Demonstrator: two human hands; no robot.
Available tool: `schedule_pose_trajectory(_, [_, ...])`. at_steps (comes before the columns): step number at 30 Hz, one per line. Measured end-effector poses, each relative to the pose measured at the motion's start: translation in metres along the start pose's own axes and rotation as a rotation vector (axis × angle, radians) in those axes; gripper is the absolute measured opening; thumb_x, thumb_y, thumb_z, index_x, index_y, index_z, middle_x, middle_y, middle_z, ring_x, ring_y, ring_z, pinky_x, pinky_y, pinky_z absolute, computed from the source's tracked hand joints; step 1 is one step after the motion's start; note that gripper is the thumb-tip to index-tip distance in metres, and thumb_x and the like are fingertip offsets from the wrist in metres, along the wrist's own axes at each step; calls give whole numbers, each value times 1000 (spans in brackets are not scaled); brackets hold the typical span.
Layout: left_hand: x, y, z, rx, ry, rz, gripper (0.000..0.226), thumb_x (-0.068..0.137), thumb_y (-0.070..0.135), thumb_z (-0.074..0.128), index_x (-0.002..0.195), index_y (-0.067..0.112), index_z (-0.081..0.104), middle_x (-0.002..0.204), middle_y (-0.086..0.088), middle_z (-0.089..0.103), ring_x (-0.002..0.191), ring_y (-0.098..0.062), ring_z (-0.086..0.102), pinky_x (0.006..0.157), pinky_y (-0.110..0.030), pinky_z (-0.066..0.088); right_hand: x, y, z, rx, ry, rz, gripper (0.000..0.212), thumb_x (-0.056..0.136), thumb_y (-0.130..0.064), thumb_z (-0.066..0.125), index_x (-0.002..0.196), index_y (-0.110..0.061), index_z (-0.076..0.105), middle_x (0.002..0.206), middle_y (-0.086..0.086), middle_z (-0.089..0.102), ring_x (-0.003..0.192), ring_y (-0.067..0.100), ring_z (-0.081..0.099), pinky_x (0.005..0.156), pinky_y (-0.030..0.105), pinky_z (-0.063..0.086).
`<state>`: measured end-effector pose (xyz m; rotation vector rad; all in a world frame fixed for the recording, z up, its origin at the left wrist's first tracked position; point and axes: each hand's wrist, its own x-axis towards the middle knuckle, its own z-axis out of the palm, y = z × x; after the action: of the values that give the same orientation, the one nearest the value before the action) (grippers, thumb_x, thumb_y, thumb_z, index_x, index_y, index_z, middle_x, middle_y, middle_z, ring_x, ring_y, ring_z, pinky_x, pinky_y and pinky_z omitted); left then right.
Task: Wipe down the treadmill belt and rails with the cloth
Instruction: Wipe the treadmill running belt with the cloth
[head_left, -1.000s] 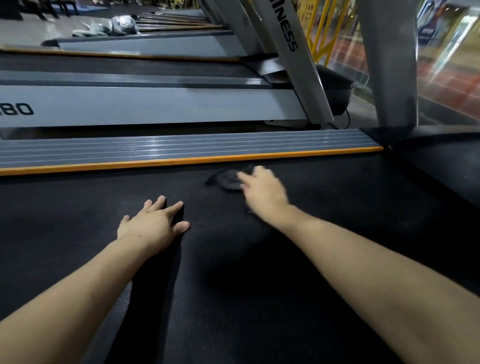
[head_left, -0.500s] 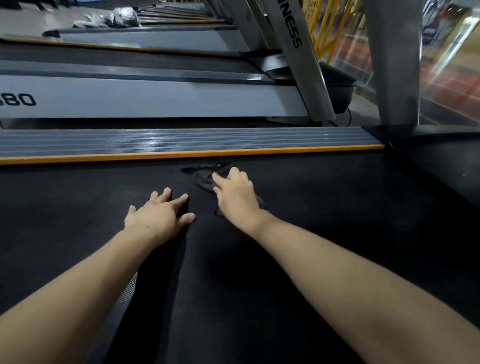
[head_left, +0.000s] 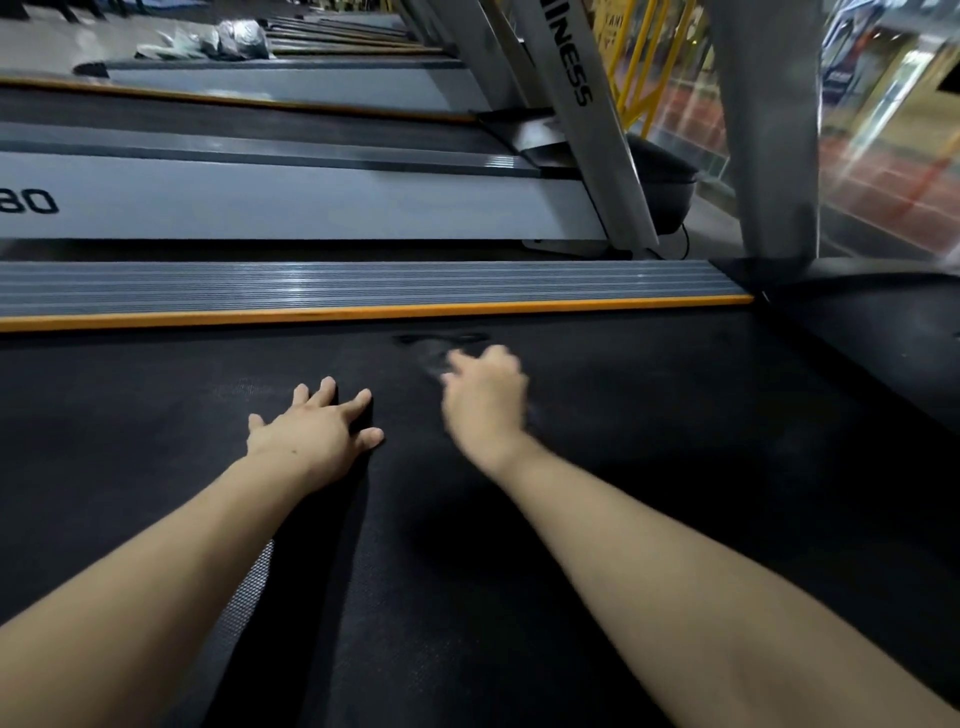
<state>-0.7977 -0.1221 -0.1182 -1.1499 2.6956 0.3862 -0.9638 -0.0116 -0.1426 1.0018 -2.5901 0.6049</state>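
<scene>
Head view shows me mid-wipe on the belt (head_left: 623, 519): my right hand (head_left: 485, 402) presses the dark cloth (head_left: 441, 345), which pokes out past my blurred fingers just short of the orange-edged rail (head_left: 363, 291), though whether they curl on it I cannot tell. My left hand (head_left: 311, 431) lies flat, fingers spread, bracing. Next I'd judge the cloth should sweep on, then up onto that rail.

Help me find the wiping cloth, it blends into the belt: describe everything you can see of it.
The cloth is dark, thin and crumpled, motion-blurred, lying flat on the black belt just short of the orange-edged side rail. The right hand covers its near part, fingers on it. The left hand rests apart on the belt.
</scene>
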Motion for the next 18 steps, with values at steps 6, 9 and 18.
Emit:
schedule_pose_trajectory(6, [-5,1,-2,9,1,-6,61,99,67,36,155,51,18,168,7,7,155,-22,0,116,-70,16,6,39,-11,35,-64,-234,31,88,-31,63,119,-30,67,101,10,54,96,34,54,81,41,51])
schedule_pose_trajectory(9, [-2,1,0,-6,2,-9,60,99,67,35,154,53,17,169,7,3,156,-23,-3,115,-71,15,32,145,-33,-112,60,98,29,88,-32,62,115,-26,70,103,13,55,94,39,58,79,42,52])
schedule_pose_trajectory(18, [1,2,2,-3,7,-2,59,100,65,35,154,53,17,169,6,1,156,-24,-5,114,-73,13,4,79,-25,-141,129,270,21,87,-37,59,100,-25,69,98,11,56,87,34,56,74,38,45])
